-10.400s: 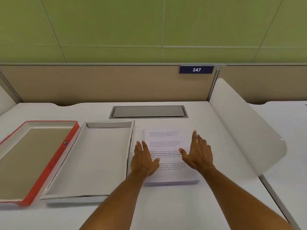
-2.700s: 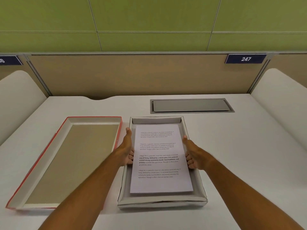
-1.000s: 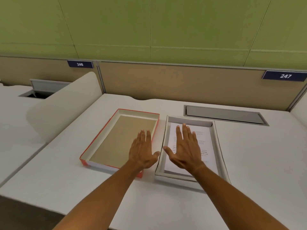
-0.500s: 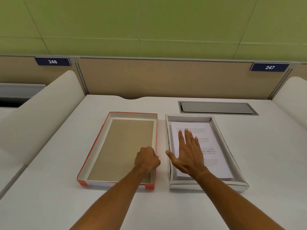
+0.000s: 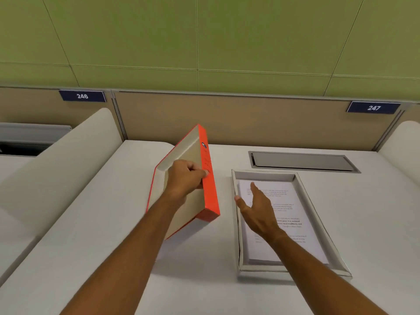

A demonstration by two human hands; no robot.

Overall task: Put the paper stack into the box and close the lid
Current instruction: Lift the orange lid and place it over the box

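Left hand (image 5: 186, 178) grips the right edge of the orange lid (image 5: 193, 178), tilted steeply, its left edge near the counter (image 5: 204, 280). Right hand (image 5: 259, 212) open, empty, hovering over the paper stack (image 5: 295, 223), which lies inside the box (image 5: 241, 235), right of the lid.

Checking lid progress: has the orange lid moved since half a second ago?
Yes. The orange lid, then flat on the desk beside the box, is now gripped by the left hand and tilted up on edge.
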